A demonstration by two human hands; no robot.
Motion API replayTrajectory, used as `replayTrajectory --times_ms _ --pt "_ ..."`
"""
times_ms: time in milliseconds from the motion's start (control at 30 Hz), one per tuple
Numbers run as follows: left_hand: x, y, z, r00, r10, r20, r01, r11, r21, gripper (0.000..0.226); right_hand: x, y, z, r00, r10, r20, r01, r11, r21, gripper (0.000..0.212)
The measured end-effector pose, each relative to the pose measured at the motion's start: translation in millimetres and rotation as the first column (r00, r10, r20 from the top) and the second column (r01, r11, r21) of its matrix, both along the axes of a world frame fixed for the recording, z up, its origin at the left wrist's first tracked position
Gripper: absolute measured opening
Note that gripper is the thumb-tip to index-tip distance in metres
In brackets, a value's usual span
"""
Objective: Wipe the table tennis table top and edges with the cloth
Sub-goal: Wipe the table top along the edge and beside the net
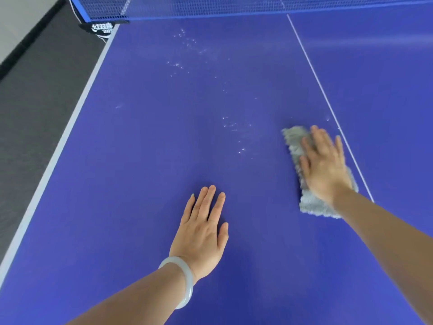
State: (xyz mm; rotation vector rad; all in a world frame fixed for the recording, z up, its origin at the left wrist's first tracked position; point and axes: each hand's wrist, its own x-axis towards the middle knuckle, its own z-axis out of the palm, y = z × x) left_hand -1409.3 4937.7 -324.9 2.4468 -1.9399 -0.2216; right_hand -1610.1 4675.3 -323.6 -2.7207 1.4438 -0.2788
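Observation:
The blue table tennis table top (145,141) fills the view. A grey fluffy cloth (295,141) lies flat on it just left of the white centre line (328,99). My right hand (324,165) presses down on the cloth with straight, spread fingers and covers its middle. My left hand (203,228) rests flat on the bare table nearer to me, fingers straight, a pale bangle on its wrist. White specks and droplets (234,127) are scattered over the surface between the cloth and the net.
The blue net (210,7) spans the far end, with its black clamp (102,28) at the left corner. The table's white left edge (70,127) runs diagonally; beyond it lies dark grey floor (35,90).

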Motion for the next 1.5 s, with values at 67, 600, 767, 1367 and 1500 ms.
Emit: replayTrajectory --times_ms 67,600,767,1367,1500 --pt "0 0 0 1.0 0.005 0.001 -0.005 1.0 0.002 0.062 13 -17 3 0.96 -0.263 0.094 0.261 0.965 0.03 0.039" --pt "1 0 -2 1.0 0.005 -0.027 -0.005 1.0 -0.006 0.062 97 -9 11 0.982 0.189 0.006 -0.188 0.971 0.15 0.053" --pt "2 1 -3 0.999 0.0 -0.043 -0.001 1.0 -0.024 0.062 127 -2 7 0.999 -0.049 -0.002 0.048 0.986 0.162 0.055" --pt "1 4 1 0.989 0.015 -0.15 -0.035 0.99 -0.134 0.058 83 183 2 0.995 0.102 -0.016 -0.097 0.976 0.197 0.06" --pt "4 5 1 0.935 0.041 -0.352 -0.124 0.968 -0.216 0.052 54 240 4 0.999 0.031 -0.02 -0.026 0.976 0.216 0.057"
